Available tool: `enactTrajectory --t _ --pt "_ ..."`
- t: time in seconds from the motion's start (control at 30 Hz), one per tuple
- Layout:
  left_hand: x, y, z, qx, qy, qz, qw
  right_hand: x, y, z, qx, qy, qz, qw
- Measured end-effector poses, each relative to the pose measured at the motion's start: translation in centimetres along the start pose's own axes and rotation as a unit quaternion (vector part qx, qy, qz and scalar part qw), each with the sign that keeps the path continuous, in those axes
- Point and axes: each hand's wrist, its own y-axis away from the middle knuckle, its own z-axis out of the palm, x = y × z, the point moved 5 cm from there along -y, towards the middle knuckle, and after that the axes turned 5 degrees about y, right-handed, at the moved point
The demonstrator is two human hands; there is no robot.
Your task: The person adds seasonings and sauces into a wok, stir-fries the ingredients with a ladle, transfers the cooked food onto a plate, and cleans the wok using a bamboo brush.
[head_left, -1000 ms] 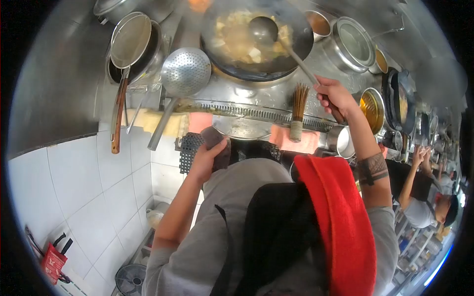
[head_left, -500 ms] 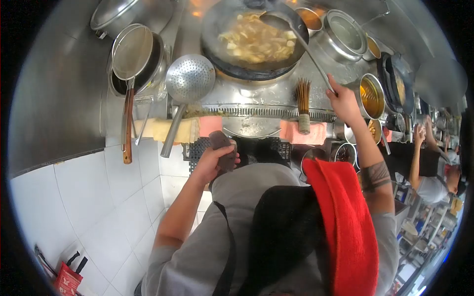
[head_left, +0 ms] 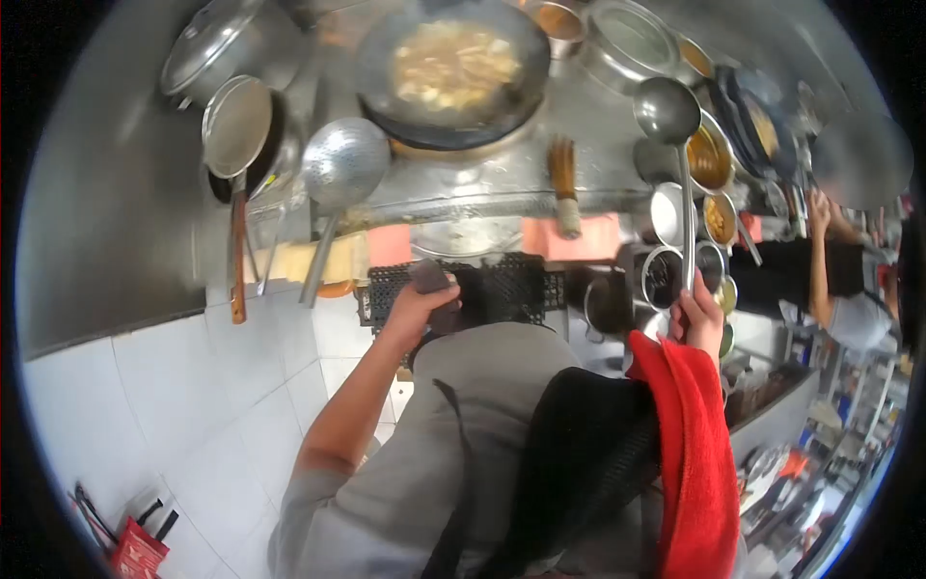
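My right hand (head_left: 699, 317) grips the handle of a metal ladle (head_left: 667, 111), held upright with its bowl over the pots at the right. My left hand (head_left: 413, 314) is closed around a dark brown, pad-like thing (head_left: 430, 278) in front of my waist; its exact kind is unclear. On the stove sits a black wok (head_left: 532, 96) holding pale, sliced food in brownish sauce (head_left: 453, 66). Beside the ladle's bowl stands a metal pot (head_left: 730, 159) of orange-brown liquid. A small container of yellowish pieces (head_left: 719, 220) is just below it.
A perforated skimmer (head_left: 345, 162) and a wood-handled strainer (head_left: 237, 125) lie left of the wok. A bamboo wok brush (head_left: 562, 179) rests near the stove's front edge, by folded pink cloths (head_left: 588, 236). A lidded pot (head_left: 231, 48) stands far left. Another person (head_left: 839, 261) works at right.
My right hand has pulled the ladle out of the wok and swung it right and back towards my body. The view has shifted slightly. My left hand keeps its hold.
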Motion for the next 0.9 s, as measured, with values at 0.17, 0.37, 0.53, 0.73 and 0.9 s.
enactTrajectory --t 0.17,0.37,0.53,0.73,0.9 --pt "-4.6 -0.5 6.1 -0.057 -0.034 -0.066 0.996 8.6 3.2 -12.1 0.082 0.199 -0.003 0.977" --pt "-7.7 -0.3 10.2 -0.018 -0.018 -0.057 0.998 10.3 1.3 -13.6 0.072 0.374 0.018 0.925" --pt "-9.5 0.0 10.8 0.054 -0.107 -0.046 0.992 10.2 -0.7 -14.1 0.021 0.311 -0.004 0.95" --pt "-10.4 1.8 11.6 0.035 -0.054 -0.033 0.997 10.2 0.9 -15.0 -0.042 -0.068 0.137 0.987" --pt "-10.3 1.8 10.3 0.017 -0.063 -0.035 0.997 10.3 2.4 -14.9 -0.034 -0.15 0.13 0.98"
